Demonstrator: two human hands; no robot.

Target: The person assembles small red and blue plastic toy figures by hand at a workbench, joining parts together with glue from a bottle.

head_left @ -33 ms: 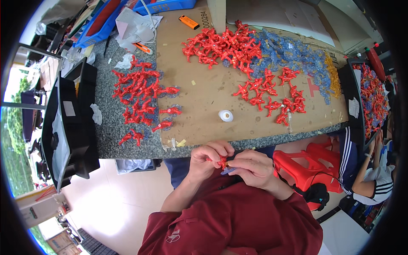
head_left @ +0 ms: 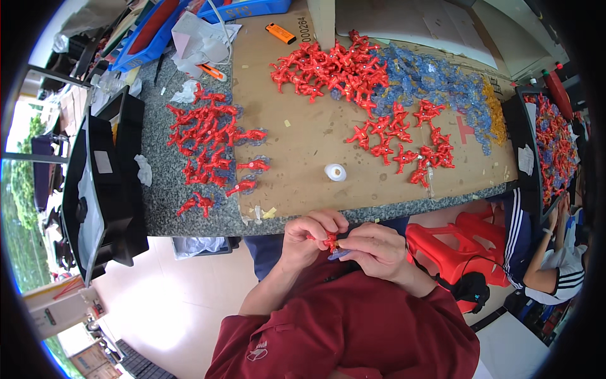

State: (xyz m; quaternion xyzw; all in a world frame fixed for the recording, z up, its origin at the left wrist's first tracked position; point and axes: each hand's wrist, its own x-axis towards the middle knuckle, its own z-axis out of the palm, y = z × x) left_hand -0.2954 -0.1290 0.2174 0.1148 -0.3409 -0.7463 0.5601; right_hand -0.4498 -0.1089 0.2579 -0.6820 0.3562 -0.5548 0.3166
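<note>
I see a bright scene, daylight entering at left through the window point(head_left: 25, 189), its panes partly blown out. 1 white glare patch washes the floor point(head_left: 158, 316). Shadows look soft; straight lines bow toward my black rim.

Glossy plastic figures point(head_left: 328, 71), matt cardboard point(head_left: 284, 170)

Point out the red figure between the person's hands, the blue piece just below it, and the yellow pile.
Red figure point(head_left: 330, 240), head view: its visible middle.
Blue piece point(head_left: 339, 254), head view: its exposed lower part.
Yellow pile point(head_left: 495, 117), head view: its middle.
</note>
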